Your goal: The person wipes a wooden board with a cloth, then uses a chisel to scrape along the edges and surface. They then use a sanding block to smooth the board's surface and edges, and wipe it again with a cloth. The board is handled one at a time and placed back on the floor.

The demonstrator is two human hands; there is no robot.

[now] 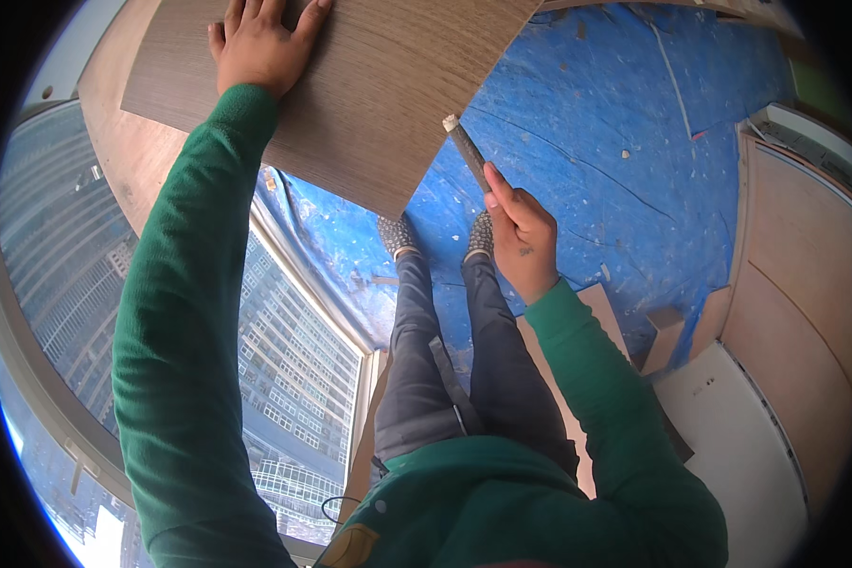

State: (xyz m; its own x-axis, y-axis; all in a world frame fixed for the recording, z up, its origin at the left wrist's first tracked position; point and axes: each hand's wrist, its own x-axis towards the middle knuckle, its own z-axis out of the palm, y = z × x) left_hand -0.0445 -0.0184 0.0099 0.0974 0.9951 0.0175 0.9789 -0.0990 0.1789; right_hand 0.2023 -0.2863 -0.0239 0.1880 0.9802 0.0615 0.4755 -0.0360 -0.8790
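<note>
A wood-grain brown board fills the upper middle, lying over a paler plywood sheet. My left hand rests on the board's face at the upper left with its fingers spread. My right hand grips a short dark stick with a pale, rough tip. The stick points up and left, its tip just beside the board's right edge. My lower fingers on that hand are curled and partly hidden.
Blue sheeting covers the floor under my feet. Large windows show tall buildings on the left. Pale panels line the right, with a white board and offcuts at the lower right.
</note>
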